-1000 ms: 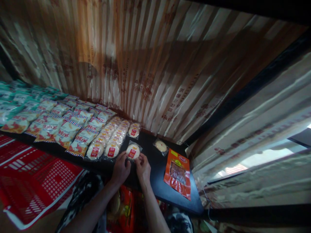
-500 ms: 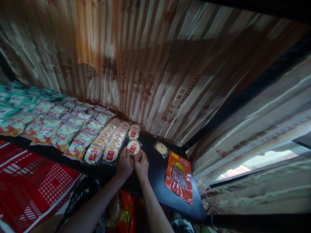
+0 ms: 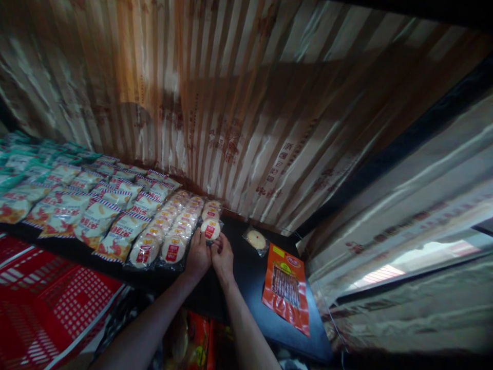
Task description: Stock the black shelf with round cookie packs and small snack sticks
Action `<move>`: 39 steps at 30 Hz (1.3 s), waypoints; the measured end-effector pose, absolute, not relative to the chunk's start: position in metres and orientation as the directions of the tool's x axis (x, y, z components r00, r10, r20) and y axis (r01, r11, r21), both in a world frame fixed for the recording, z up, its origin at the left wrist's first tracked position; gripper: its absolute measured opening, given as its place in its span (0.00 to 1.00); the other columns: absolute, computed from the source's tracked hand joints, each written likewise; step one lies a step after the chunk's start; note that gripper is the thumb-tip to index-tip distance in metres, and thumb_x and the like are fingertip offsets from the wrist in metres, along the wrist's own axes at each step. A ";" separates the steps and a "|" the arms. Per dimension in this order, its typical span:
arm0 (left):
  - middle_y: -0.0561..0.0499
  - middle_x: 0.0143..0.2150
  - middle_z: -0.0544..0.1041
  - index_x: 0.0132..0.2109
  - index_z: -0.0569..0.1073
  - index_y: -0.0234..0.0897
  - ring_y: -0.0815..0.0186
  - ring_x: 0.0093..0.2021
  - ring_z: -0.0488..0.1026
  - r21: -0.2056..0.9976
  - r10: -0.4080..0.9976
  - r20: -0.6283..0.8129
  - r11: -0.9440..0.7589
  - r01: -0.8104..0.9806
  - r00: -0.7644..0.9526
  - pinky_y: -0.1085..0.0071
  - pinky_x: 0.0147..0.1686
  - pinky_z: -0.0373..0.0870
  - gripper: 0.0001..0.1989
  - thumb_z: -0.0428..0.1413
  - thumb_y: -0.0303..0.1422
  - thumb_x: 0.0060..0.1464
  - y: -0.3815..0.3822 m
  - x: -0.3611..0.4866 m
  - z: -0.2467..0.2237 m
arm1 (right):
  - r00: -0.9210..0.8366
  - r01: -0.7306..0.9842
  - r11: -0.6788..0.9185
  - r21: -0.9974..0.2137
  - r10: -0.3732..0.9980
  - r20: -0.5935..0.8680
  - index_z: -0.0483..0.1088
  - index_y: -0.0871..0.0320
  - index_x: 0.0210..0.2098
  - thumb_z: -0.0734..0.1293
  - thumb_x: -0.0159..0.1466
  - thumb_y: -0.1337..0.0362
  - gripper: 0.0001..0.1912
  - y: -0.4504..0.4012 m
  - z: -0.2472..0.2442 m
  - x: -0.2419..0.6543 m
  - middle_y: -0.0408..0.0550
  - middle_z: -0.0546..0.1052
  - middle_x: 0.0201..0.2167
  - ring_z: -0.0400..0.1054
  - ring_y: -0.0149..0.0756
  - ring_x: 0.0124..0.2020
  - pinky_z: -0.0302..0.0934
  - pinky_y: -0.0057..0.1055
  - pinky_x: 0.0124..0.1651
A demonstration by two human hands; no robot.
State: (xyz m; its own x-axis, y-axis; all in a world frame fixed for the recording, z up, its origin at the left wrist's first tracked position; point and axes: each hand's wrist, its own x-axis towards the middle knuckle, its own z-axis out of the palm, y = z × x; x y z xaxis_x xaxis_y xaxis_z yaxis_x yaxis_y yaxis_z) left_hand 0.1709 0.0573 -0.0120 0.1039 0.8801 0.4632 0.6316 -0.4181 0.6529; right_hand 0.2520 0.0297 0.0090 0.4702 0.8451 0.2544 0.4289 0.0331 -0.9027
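Note:
Between my fingertips is a round white packaged cracker (image 3: 210, 229) with a red label, in a clear wrapper. My left hand (image 3: 198, 257) pinches its lower left edge, and my right hand (image 3: 222, 258) pinches the lower right edge. The cracker overlaps the front of a short row of like crackers (image 3: 211, 209) behind it. Just left of my hands, two longer rows of the same wrapped crackers (image 3: 172, 250) overlap on the black shelf (image 3: 246, 288). My thumbs are partly hidden from view.
White and orange snack bags (image 3: 121, 232) lie in rows farther left, with green bags (image 3: 19, 160) beyond. To the right are a single wrapped cracker (image 3: 256, 239) and an orange pouch (image 3: 287, 288). A red basket (image 3: 77, 308) stands below left. Corrugated sheeting (image 3: 239, 128) backs the shelf.
Both hands have moved slightly away from me with the cracker, which now overlaps more of the one behind it. The view has shifted a little.

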 end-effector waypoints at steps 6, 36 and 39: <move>0.38 0.57 0.63 0.57 0.61 0.28 0.52 0.60 0.56 0.621 0.862 0.485 -0.458 0.636 0.146 0.53 0.57 0.58 0.26 0.45 0.23 0.47 0.066 0.172 -0.011 | 0.468 0.454 0.017 -0.891 0.846 0.255 0.64 0.60 0.51 0.58 0.53 0.69 0.25 0.038 0.009 0.256 0.53 0.72 0.42 0.70 0.35 0.38 0.65 0.33 0.44; 0.34 0.61 0.59 0.56 0.61 0.23 0.51 0.65 0.43 0.462 0.767 0.585 -0.582 0.669 0.263 0.50 0.58 0.57 0.24 0.44 0.20 0.50 0.072 0.173 -0.019 | 0.531 0.565 -0.063 -0.822 0.791 0.305 0.70 0.63 0.44 0.57 0.57 0.62 0.19 0.064 0.013 0.268 0.57 0.71 0.45 0.65 0.40 0.46 0.59 0.37 0.51; 0.33 0.62 0.57 0.55 0.62 0.20 0.50 0.65 0.42 0.462 0.772 0.575 -0.580 0.671 0.272 0.51 0.58 0.56 0.24 0.44 0.20 0.48 0.071 0.173 -0.020 | 0.543 0.533 -0.071 -0.843 0.793 0.277 0.67 0.63 0.49 0.55 0.60 0.60 0.22 0.070 0.013 0.270 0.56 0.68 0.51 0.61 0.40 0.53 0.52 0.37 0.57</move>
